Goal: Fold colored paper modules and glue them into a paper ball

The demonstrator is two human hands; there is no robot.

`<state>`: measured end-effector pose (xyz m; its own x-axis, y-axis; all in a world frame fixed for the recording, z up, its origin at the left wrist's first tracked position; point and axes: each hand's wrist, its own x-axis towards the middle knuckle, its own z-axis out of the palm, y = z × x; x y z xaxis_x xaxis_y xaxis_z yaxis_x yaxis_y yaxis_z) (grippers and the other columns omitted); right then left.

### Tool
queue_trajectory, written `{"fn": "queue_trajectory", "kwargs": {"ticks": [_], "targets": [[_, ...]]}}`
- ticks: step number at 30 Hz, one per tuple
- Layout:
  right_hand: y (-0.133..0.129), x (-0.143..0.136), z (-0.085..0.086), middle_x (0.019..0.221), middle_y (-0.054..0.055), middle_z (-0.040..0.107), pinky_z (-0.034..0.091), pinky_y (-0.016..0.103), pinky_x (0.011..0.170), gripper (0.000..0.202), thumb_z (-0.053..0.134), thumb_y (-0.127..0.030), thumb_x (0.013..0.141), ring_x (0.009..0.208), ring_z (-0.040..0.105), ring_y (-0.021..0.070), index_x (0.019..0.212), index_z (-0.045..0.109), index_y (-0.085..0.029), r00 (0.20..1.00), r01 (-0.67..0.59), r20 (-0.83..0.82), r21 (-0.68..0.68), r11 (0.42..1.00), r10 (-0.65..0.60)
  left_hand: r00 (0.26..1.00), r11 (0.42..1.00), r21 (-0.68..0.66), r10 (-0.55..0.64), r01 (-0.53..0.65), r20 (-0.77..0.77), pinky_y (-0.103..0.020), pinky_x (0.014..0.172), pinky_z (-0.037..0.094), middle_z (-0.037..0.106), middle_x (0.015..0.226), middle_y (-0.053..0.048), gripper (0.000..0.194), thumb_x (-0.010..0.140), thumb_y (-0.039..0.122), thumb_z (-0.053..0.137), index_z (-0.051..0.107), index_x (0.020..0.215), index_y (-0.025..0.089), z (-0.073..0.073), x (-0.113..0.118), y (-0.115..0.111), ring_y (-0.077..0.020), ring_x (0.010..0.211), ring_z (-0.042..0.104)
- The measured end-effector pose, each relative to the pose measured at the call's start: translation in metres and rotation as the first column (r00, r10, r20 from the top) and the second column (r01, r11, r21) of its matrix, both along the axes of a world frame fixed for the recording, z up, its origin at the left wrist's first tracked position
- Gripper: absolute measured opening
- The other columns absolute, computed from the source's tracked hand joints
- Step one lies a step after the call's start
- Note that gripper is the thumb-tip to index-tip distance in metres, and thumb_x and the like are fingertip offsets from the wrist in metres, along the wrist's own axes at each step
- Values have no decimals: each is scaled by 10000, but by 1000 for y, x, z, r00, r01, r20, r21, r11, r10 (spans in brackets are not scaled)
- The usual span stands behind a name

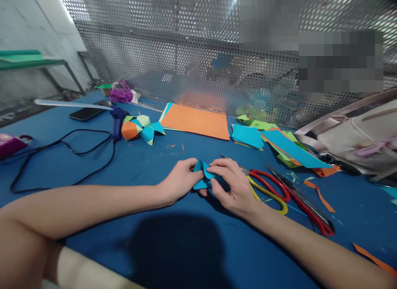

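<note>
Blue folded paper (pixel 203 184): held between 2 hands, near the middle of the table (pixel 149 164); resting or slightly raised, cannot tell.
Left hand (pixel 180 179): fingers narrowed on the left edge; probably serving as the steadying clamp.
Right hand (pixel 234 185): fingertips and thumb drawn together on the right edge; likely for fine control of the raised flap.
Red-and-yellow scissors (pixel 283 206): just beside the right hand, blades partly hidden; handy, yet possibly obstructing a rightward sweep.
Orange sheet (pixel 195 121), blue squares (pixel 247 136): set beyond the hands, presumably to leave working room.
Multicoloured paper model (pixel 142 129): beside the glue gun (pixel 117 123), well apart from the fingers.
Black cord (pixel 94 179): looped near the left forearm; possible snag.
Perforated screen (pixel 186 40): upright at the far side; limit to forward reach.
</note>
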<state>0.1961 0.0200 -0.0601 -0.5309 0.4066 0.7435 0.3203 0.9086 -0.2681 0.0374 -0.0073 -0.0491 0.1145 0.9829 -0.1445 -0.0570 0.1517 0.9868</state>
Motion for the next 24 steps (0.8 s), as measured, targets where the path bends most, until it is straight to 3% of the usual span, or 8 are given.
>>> {"fn": "queue_trajectory", "kwargs": {"ticks": [6,13,20,24], "targets": [[-1,-1,0,954,102,586,515,358,789,164,491,-127,876,909,589,187,978,610,-175,1000,14,0,-57,998,-14,1000,1000,5,-5,5,17,-259,488,534,566,518,48,80,789,151,527,500,714,157,-1,0,0,-130,456,619],[1,-4,-2,946,100,592,511,343,796,167,497,-99,867,907,597,182,973,600,-177,999,39,-31,-64,997,-41,999,1000,1,-12,12,34,-163,458,428,569,525,45,67,776,130,524,506,713,145,1,0,0,-93,465,609],[3,-5,-4,961,92,595,502,351,814,168,498,-113,869,928,595,186,987,587,-195,997,63,-44,-93,994,-67,988,998,9,-60,59,144,-222,551,459,568,602,36,48,723,103,494,511,727,148,-5,-2,1,-104,545,613],[3,-4,-4,968,104,596,493,346,825,158,509,-114,867,937,589,189,996,578,-173,997,56,-42,-109,993,-61,992,999,-8,-36,37,119,-226,547,451,562,594,42,53,745,170,555,507,736,149,-2,-1,-1,-111,546,610]]}}
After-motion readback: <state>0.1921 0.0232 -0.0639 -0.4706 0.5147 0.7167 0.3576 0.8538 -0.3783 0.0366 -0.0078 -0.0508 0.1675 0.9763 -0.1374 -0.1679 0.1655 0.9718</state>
